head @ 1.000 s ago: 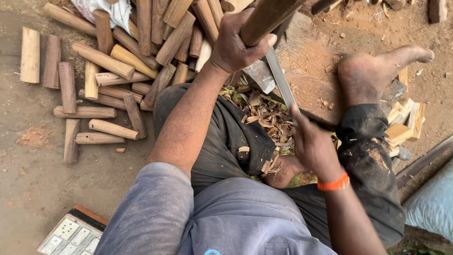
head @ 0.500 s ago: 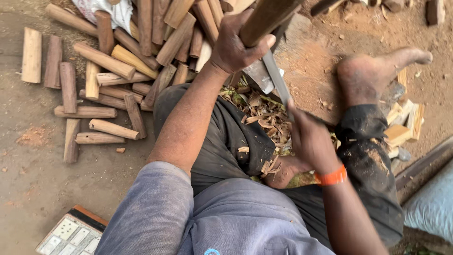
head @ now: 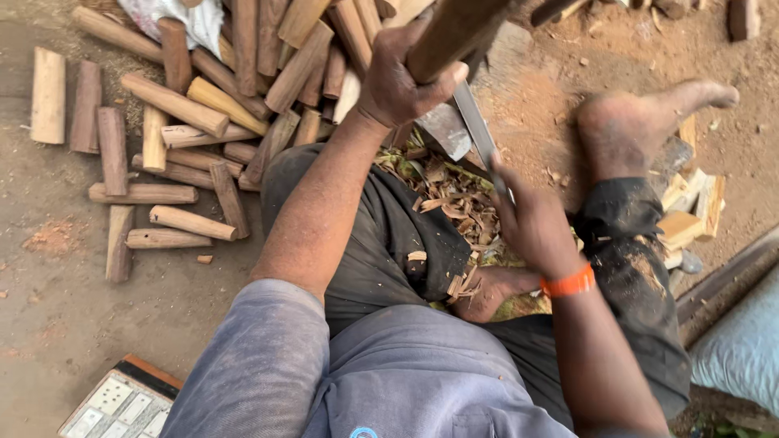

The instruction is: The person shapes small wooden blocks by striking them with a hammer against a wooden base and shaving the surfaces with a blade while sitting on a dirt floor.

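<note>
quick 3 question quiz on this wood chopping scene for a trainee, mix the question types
1. True or false: the left hand grips a wooden billet.
2. Multiple choice: what does the right hand hold? A) a saw B) a metal blade C) a rope
3. Fill in: the pile of cut wooden sticks lies on the person's ____ side.

Key
1. True
2. B
3. left; wood shavings lie between the legs, and an orange wristband sits on the right wrist.
</note>
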